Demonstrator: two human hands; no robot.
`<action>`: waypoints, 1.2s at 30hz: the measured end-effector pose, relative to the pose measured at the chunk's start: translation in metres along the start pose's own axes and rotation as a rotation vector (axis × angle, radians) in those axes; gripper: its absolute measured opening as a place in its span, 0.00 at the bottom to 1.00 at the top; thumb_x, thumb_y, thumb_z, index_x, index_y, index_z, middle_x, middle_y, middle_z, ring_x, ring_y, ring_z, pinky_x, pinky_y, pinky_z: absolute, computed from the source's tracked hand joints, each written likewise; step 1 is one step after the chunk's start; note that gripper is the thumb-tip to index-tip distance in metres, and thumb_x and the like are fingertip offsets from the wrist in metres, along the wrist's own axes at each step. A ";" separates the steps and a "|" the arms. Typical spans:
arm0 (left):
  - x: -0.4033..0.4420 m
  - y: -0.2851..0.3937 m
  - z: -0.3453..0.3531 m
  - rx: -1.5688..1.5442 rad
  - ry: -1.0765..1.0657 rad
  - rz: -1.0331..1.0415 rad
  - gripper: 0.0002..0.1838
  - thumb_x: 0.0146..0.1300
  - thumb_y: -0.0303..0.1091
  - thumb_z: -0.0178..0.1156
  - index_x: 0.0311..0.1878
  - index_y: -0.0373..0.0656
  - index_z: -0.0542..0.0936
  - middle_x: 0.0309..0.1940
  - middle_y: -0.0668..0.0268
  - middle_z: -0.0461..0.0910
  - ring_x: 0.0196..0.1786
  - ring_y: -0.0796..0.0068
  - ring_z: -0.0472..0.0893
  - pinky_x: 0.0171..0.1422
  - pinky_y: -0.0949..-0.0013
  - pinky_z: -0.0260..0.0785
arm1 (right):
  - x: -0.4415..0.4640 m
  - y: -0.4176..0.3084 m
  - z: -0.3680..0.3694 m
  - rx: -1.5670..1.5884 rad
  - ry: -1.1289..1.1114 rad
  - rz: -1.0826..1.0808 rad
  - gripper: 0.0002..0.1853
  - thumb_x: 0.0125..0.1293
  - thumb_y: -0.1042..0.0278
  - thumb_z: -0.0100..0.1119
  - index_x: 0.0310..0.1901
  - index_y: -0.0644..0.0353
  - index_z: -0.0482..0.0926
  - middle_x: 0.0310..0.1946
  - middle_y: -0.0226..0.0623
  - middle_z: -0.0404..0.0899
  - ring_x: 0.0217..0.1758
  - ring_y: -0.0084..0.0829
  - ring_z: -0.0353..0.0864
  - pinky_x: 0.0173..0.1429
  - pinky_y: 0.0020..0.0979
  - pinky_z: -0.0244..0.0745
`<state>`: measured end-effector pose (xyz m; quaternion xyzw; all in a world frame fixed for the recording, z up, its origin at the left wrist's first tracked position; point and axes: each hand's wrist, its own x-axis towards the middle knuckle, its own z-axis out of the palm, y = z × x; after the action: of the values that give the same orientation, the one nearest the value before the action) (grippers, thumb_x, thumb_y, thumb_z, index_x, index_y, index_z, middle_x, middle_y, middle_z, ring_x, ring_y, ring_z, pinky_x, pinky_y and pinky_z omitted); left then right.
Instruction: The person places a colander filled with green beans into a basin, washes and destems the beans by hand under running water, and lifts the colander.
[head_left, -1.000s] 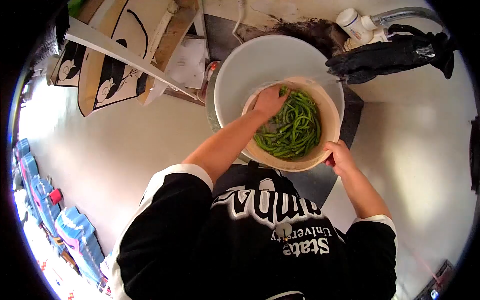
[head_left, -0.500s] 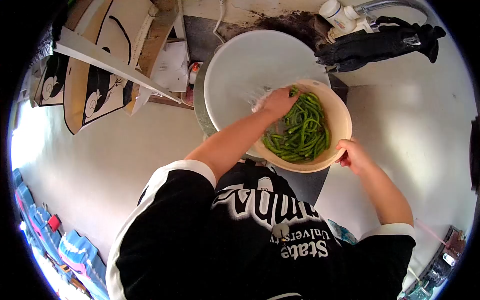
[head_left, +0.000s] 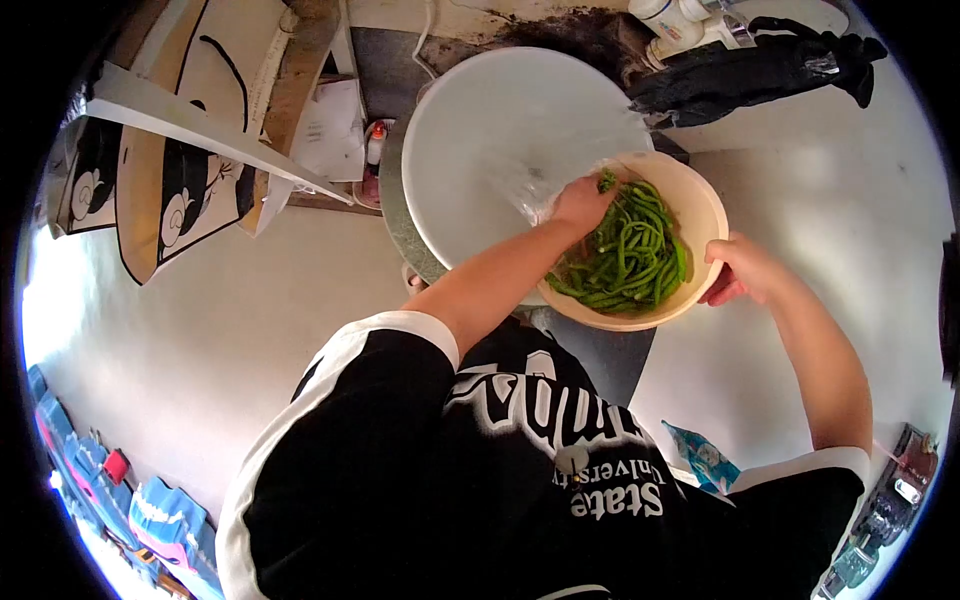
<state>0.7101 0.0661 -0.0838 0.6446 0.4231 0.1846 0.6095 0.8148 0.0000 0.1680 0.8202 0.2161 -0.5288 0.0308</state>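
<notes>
A cream plastic bowl (head_left: 706, 200) holds long green beans (head_left: 640, 250) in some water and overlaps the near right edge of a big white tub (head_left: 480, 130). My left hand (head_left: 583, 205) reaches across the bowl's left side, its fingers curled at a clump of beans; the fingertips are partly hidden. A clear, glassy streak, apparently water, shows beside this hand over the tub. On the right, my right hand (head_left: 738, 268) grips the bowl's rim, thumb on top and fingers underneath.
Black gloves (head_left: 750, 85) hang at the upper right beside a white bottle (head_left: 668, 22). A white shelf bar (head_left: 215, 130) juts in from the upper left. Below it are papers (head_left: 330, 130) and a small red-capped bottle (head_left: 376, 145). A blue packet (head_left: 703, 457) lies near my right sleeve.
The bowl and both hands have shifted slightly right and up in view. The blurred splash beside my left hand now looks like a clear streak. My right hand keeps its hold on the rim.
</notes>
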 end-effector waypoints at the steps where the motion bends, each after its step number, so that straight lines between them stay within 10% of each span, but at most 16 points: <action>1: 0.005 -0.007 0.006 -0.017 0.020 0.026 0.33 0.61 0.54 0.48 0.57 0.33 0.68 0.34 0.46 0.78 0.43 0.48 0.77 0.49 0.54 0.69 | 0.001 -0.001 -0.002 -0.006 -0.007 0.005 0.21 0.53 0.60 0.47 0.45 0.67 0.73 0.33 0.48 0.80 0.29 0.36 0.82 0.33 0.34 0.79; 36: -0.014 0.008 0.033 -0.230 0.206 -0.076 0.24 0.63 0.51 0.50 0.49 0.38 0.75 0.38 0.45 0.78 0.43 0.47 0.77 0.48 0.57 0.67 | -0.010 -0.090 0.005 -0.842 0.067 0.028 0.26 0.56 0.56 0.42 0.36 0.79 0.73 0.20 0.55 0.77 0.19 0.38 0.81 0.22 0.33 0.78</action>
<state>0.7298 0.0353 -0.0789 0.5315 0.4836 0.2739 0.6392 0.7721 0.0771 0.1908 0.7555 0.4029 -0.3670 0.3635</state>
